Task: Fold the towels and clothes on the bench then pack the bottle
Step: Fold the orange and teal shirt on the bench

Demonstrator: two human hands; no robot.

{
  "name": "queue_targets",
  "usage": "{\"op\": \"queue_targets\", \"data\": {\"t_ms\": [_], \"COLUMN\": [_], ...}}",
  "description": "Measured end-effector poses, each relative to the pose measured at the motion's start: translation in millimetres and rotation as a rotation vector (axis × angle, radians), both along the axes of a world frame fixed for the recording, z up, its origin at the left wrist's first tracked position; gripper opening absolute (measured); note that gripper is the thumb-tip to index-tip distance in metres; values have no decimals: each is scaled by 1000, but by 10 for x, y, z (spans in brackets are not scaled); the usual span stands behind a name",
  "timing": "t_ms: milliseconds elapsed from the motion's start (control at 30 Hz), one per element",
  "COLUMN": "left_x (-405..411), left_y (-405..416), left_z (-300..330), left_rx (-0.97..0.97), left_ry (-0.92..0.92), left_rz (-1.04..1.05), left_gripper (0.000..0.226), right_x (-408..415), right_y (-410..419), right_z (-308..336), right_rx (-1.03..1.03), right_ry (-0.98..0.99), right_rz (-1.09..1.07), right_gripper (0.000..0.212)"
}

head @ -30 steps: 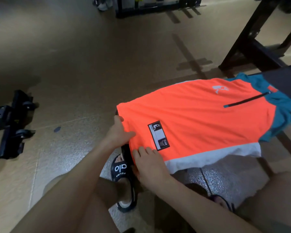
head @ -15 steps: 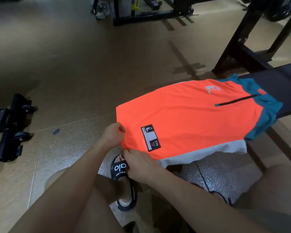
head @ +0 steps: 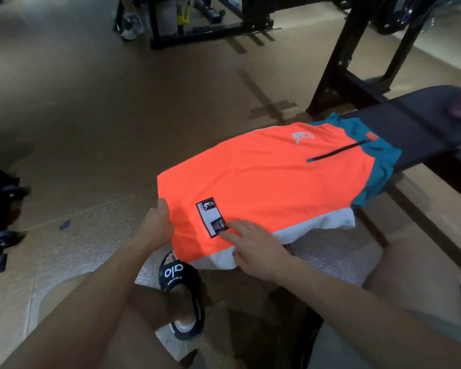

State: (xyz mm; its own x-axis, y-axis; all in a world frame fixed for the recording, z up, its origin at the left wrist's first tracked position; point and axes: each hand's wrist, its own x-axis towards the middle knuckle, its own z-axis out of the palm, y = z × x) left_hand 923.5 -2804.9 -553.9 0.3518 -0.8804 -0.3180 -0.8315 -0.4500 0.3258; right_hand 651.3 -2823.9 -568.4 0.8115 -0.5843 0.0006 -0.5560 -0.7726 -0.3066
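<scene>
An orange shirt [head: 264,179] with teal shoulders, a black zip and a white side panel lies flat along the black bench [head: 421,134]. Its hem end hangs past the near end of the bench. My left hand [head: 157,225] grips the shirt's near left corner with curled fingers. My right hand [head: 253,246] rests flat on the hem beside the black-and-white patch [head: 212,217], fingers extended. No bottle or towel is in view.
A black bench frame [head: 357,57] rises behind the bench. A rack base [head: 210,30] and someone's shoes [head: 129,26] stand at the far side. Black wheeled equipment [head: 0,222] lies on the floor at the left. My sandalled foot [head: 181,286] sits below the shirt.
My right hand has let go of the hem's near edge and now lies flat on the shirt by the patch. My left hand still grips the corner. The view has tilted up a little.
</scene>
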Motion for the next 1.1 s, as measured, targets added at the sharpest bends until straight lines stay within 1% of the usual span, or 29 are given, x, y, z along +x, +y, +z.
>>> {"op": "queue_targets", "data": {"t_ms": [67, 133, 167, 200, 267, 300, 333, 400, 433, 467, 533, 633, 700, 733, 767, 833, 867, 933, 1000, 1033, 1100], "left_x": [-56, -177, -279, -424, -841, -1100, -1378, -1960, -2245, -2512, -2957, -3358, -3431, -3426, -3400, -3303, -3250, -3169, -3146, -3154, -3191], "left_y": [43, 25, -28, -101, -292, -404, -532, -802, -924, -1037, -1219, -1364, -1428, -1455, -1479, -1518, -1527, -1512, -1445, -1400, -1333], "left_z": [35, 114, 156, 202, 257, 261, 255, 216, 198, 184, 147, 22, -61, -79, -106, -170, -187, -200, -198, -196, -181], "left_rx": [0, -68, -124, -181, -232, -221, -207, -182, -165, -156, -170, -228, -235, -249, -265, -299, -299, -277, -307, -334, -391], "left_ry": [-148, -343, -393, -389, -287, -239, -212, -219, -235, -248, -270, -354, -363, -332, -287, -230, -224, -248, -305, -338, -360], "left_rz": [-7, -82, -143, -212, -354, -431, -511, -669, -738, -782, -832, -950, -989, -977, -959, -956, -980, -1027, -1054, -1053, -1022], "left_gripper": [29, 41, 47, 52, 61, 68, 75, 88, 92, 95, 97, 89, 91, 95, 98, 99, 99, 106, 107, 100, 76], "right_x": [-334, -755, -975, -1185, -1644, -1854, -2036, -2314, -2408, -2476, -2553, -2641, -2600, -2588, -2585, -2607, -2638, -2708, -2793, -2837, -2933], "right_y": [-199, -447, -563, -666, -933, -1060, -1171, -1359, -1431, -1484, -1568, -1672, -1700, -1725, -1758, -1791, -1798, -1802, -1806, -1800, -1768], "right_z": [80, 167, 219, 297, 356, 353, 333, 245, 171, 119, 31, -186, -204, -219, -271, -302, -304, -246, -130, -58, 63], "right_rx": [40, 78, 117, 160, 294, 409, 520, 740, 853, 945, 1061, 1222, 1310, 1312, 1292, 1263, 1275, 1330, 1377, 1385, 1371], "right_ry": [13, -30, -77, -133, -252, -310, -392, -598, -699, -783, -914, -1033, -1166, -1228, -1283, -1346, -1366, -1369, -1331, -1281, -1105], "right_rz": [-142, -342, -459, -599, -916, -1064, -1173, -1311, -1345, -1369, -1445, -1429, -1393, -1376, -1377, -1409, -1409, -1349, -1254, -1175, -971], "right_gripper": [53, 52, 51, 47, 36, 36, 45, 64, 65, 56, 38, 31, 16, 9, 14, 40, 48, 52, 47, 44, 43]}}
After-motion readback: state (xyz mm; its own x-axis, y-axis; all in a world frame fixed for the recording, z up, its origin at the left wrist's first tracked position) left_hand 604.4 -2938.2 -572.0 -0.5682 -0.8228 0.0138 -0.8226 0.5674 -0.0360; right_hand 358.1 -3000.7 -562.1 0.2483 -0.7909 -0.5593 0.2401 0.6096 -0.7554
